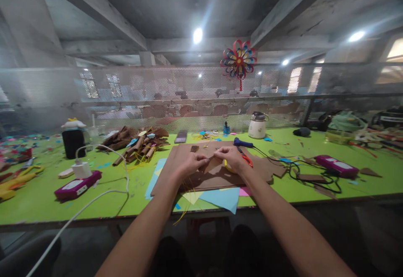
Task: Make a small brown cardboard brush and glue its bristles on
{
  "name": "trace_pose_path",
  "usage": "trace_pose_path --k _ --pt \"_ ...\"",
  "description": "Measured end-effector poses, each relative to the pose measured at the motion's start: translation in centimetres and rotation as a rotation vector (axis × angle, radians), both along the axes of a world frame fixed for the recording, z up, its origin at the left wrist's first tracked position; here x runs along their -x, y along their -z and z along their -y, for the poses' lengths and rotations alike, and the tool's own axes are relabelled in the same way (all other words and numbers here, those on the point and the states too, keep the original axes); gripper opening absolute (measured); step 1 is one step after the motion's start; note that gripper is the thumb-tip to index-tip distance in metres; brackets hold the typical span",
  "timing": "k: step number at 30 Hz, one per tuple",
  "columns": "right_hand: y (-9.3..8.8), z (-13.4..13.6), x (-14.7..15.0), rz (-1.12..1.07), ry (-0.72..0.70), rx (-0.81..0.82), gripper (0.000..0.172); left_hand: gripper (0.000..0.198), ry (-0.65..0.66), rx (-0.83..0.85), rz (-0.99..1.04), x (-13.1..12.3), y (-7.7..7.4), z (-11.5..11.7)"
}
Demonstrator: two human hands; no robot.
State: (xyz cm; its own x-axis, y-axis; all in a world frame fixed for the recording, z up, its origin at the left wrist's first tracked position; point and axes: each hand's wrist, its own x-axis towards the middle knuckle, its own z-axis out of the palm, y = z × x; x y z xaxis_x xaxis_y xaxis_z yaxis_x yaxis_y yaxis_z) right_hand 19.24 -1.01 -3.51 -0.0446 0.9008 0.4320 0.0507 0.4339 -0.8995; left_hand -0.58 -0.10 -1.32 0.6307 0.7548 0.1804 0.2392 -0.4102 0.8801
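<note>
Grey concrete beams and bright lamps hang over the room, and a perforated screen [151,88] runs along the back of my green table [126,203], with a red-rimmed pinwheel [239,61] in front of it.

My left hand [195,163] and right hand [229,158] meet near the middle, thumb and finger of each pinched together on a thin brown piece [210,164], just above the cardboard [185,176]. Its outline blurs into the board below. Orange scissors [246,159] lie just beyond my right hand, with a blue tool [243,143] behind them, its black cord [296,172] looping off to the right.

Coloured sheets [220,201] poke out under the board's near side, a light-blue corner reaching the table's front edge, and yellow strands [181,216] hang over that edge. To my left, green runs from the board to a purple power strip [78,186], crossed by a white cable [94,197]. A second purple strip [336,165] sits to my right; both carry pale labels too small to read. Farther back are brown rolls [135,149] on the left and a pale flask [257,126] near the screen, its markings illegible.
</note>
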Motion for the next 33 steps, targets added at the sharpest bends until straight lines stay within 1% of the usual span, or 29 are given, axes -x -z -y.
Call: trace_pose_path --k 3,8,10,12,14,17,19,21,24,26,29,31,33 --pt "0.0 0.0 0.1 -0.037 0.005 0.014 0.027 0.030 -0.053 -0.080 -0.069 0.0 -0.1 0.1" --pt "0.3 -0.1 0.2 -0.037 -0.126 0.097 0.030 0.029 -0.073 -0.190 -0.102 -0.2 -0.2 0.3" --pt "0.4 -0.1 0.2 0.007 -0.112 0.077 0.031 0.030 -0.080 -0.222 -0.113 -0.3 -0.3 0.4" --pt "0.3 0.0 0.2 0.062 -0.061 0.034 0.032 0.032 -0.085 -0.224 -0.137 -0.3 -0.5 0.5" --pt "0.1 0.1 0.2 0.118 -0.001 -0.006 0.032 0.032 -0.082 -0.193 -0.156 -0.2 -0.8 0.6" --pt "-0.2 0.3 0.2 0.171 0.064 -0.045 0.032 0.030 -0.016 -0.082 -0.123 0.2 -0.9 0.5" --pt "-0.4 0.3 0.1 0.173 0.066 -0.053 0.033 0.029 0.027 0.003 -0.077 0.4 -0.8 0.3" --pt "-0.5 0.3 0.1 0.173 0.051 -0.052 0.036 0.029 0.040 0.058 -0.042 0.6 -0.8 0.1" --pt "-0.5 0.3 0.1 0.180 0.012 -0.051 0.041 0.027 0.041 0.098 -0.013 0.8 -0.8 0.0" --pt "-0.6 0.4 0.0 0.146 -0.003 -0.027 0.042 0.027 0.042 0.125 0.001 0.9 -0.7 -0.1" --pt "-0.8 0.5 -0.2 -0.042 -0.054 0.056 0.038 0.027 0.049 0.192 0.047 1.1 -0.6 -0.2" --pt "-1.0 0.7 -0.3 -0.175 -0.138 0.096 0.036 0.027 0.078 0.255 0.104 1.2 -0.5 -0.2" --pt "-1.1 0.9 -0.4 -0.227 -0.257 0.103 0.036 0.026 0.124 0.319 0.168 1.2 -0.6 -0.1"
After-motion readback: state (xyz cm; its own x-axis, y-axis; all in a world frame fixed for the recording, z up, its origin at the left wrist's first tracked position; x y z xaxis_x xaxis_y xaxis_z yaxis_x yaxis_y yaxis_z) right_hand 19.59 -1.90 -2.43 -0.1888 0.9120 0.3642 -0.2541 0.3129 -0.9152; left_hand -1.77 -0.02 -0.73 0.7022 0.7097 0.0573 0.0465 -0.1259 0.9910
